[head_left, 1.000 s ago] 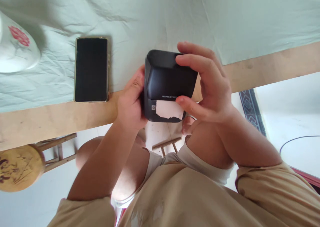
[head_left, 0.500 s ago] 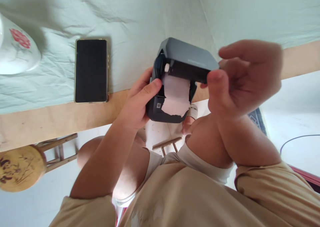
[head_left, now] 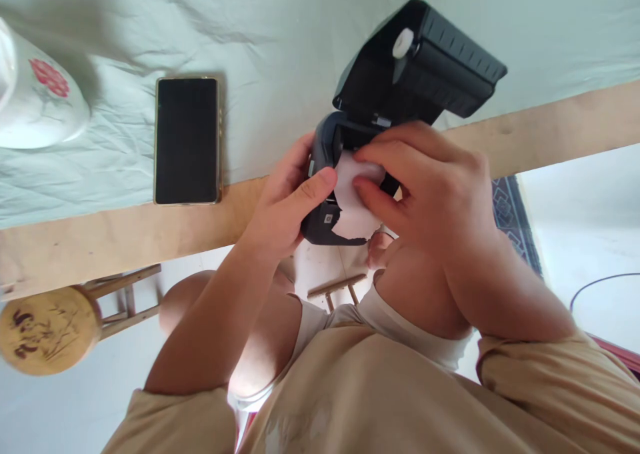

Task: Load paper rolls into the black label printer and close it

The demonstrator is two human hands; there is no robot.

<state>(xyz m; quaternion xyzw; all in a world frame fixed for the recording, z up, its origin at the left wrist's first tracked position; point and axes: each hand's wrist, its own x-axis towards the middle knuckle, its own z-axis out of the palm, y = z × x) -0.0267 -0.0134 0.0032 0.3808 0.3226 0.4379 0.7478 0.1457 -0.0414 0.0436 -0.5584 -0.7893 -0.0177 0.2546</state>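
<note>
A small black label printer [head_left: 325, 224] is held at the table's near edge, its lid [head_left: 425, 67] swung fully up and back. My left hand [head_left: 285, 207] grips the printer's left side, thumb lying across the front. A white paper roll [head_left: 350, 204] sits in the open bay, its torn end hanging over the front. My right hand [head_left: 430, 187] reaches into the bay from the right, fingertips closed on the roll.
A dark phone [head_left: 187, 141] lies face up on the pale green cloth [head_left: 260, 47], left of the printer. A white cup with a red flower [head_left: 35, 101] stands far left. The wooden table edge [head_left: 125, 231] runs across; a round wooden stool [head_left: 47, 327] is below left.
The printer's lid went from shut to fully open. My right hand let go of the lid and moved down onto the paper roll. My left hand kept its grip.
</note>
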